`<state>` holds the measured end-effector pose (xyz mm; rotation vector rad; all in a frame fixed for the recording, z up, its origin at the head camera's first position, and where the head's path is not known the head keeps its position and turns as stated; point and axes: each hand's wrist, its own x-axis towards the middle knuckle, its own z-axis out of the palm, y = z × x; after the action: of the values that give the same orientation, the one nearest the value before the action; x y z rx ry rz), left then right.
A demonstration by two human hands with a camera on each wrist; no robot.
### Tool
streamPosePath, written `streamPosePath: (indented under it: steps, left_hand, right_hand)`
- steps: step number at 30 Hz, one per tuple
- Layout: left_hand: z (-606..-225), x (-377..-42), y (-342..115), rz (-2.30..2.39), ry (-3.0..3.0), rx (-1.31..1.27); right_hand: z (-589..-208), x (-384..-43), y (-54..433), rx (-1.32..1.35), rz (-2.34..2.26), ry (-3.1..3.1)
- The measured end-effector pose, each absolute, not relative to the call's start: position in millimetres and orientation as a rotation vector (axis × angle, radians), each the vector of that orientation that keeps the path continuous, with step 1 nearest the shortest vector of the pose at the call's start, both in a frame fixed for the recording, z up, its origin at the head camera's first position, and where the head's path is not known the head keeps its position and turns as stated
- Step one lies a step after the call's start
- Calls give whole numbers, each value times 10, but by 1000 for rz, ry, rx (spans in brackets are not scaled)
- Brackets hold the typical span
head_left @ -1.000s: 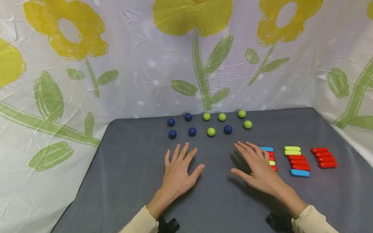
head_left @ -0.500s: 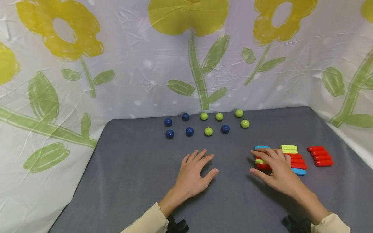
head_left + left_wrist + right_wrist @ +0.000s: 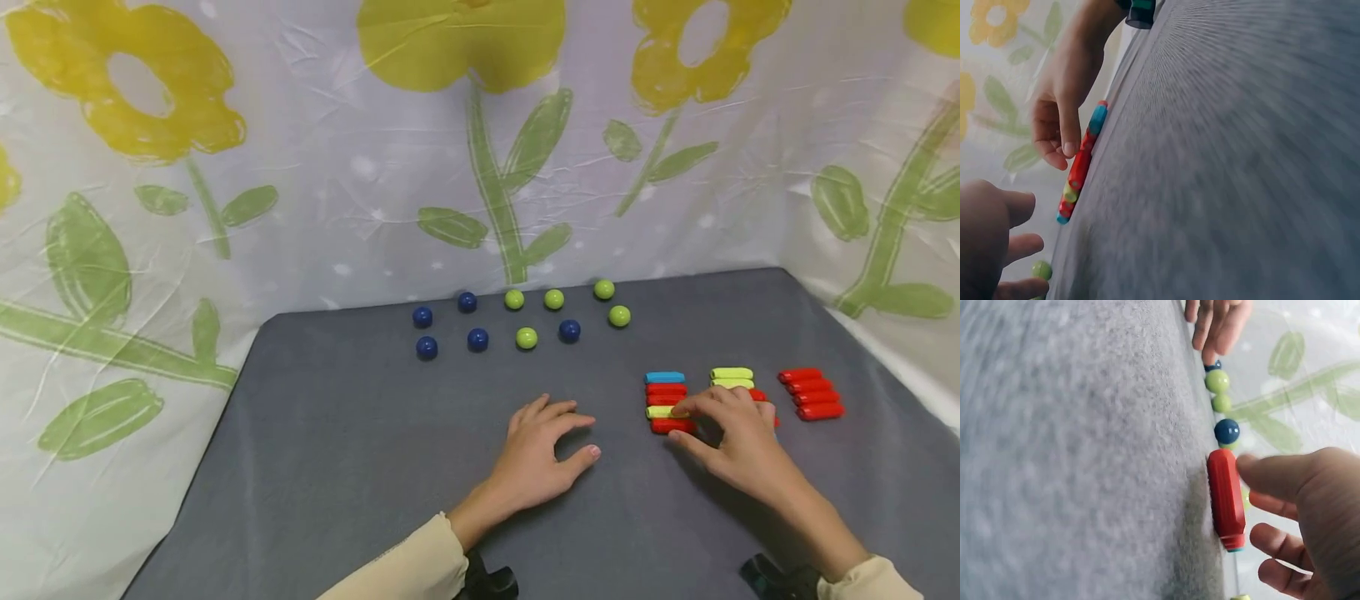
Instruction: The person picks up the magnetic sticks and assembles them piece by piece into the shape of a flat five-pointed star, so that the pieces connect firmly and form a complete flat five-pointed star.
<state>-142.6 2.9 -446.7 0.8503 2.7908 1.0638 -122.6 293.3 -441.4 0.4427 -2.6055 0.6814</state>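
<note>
In the head view my right hand reaches over the left column of short plastic sticks, its fingers curved and apart. Its thumb and index tips are right at the column's near end, by a red stick and a yellow-green stick. Up close in the right wrist view, that ridged red stick lies beside the thumb tip. Further left, my left hand hovers over the grey table with fingers spread, holding nothing. Part of the middle column is hidden behind the right hand.
Blue balls and green balls stand in two loose rows at the back of the table. Beyond the middle column, several red sticks make a right column. A flowered cloth hangs behind.
My right hand has moved right and down to the left column of sticks. My left hand has moved right over the table. The view has shifted slightly.
</note>
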Motion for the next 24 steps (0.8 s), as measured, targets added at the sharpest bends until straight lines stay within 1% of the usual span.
streamPosePath:
  steps: [9, 18, 24]
  left_hand:
    - [-4517, -1495, 262, 1093, 2760, 838]
    - [-4521, -1520, 343, 950, 2835, 829]
    - [-4509, -1539, 339, 908, 2847, 868]
  right_hand:
    - [-4440, -1225, 2964, 465, 643, -2587]
    - [-4433, -1220, 2827, 620, 726, -2579]
    - [-4426, -1212, 2644, 710, 772, -2574]
